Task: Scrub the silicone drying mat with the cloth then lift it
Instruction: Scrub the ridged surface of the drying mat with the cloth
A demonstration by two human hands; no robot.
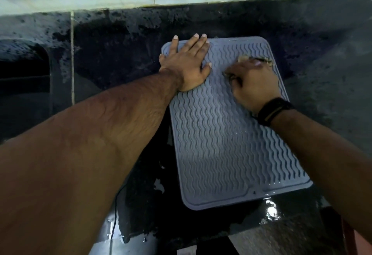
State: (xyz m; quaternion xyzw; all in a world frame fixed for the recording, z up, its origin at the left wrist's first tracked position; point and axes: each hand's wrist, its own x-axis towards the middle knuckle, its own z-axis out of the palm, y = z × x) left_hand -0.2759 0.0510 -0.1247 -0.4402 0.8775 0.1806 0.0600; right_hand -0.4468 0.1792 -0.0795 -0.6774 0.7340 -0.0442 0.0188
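Scrubbing step is in hand, we judge; the lift has not begun. Head view, the only one: our left hand [188,64] lies flat and spread wide on the far left corner of the grey silicone drying mat [227,138], fingertips reaching past its far rim, pinning it down. Our right hand [252,84], a dark band at the wrist, is closed around a crumpled tan cloth [254,59] that shows beyond the knuckles, pressed onto the ribbed surface near the far right corner. Mat lies flat on the dark wet tabletop [120,53], its near edge close to the tabletop's front edge. Water glints on the near right corner and on the tabletop beside it. Next move, we judge: work the cloth along the wavy ribs toward the near end, then free a corner to peel the mat up; wet silicone may cling or slip.
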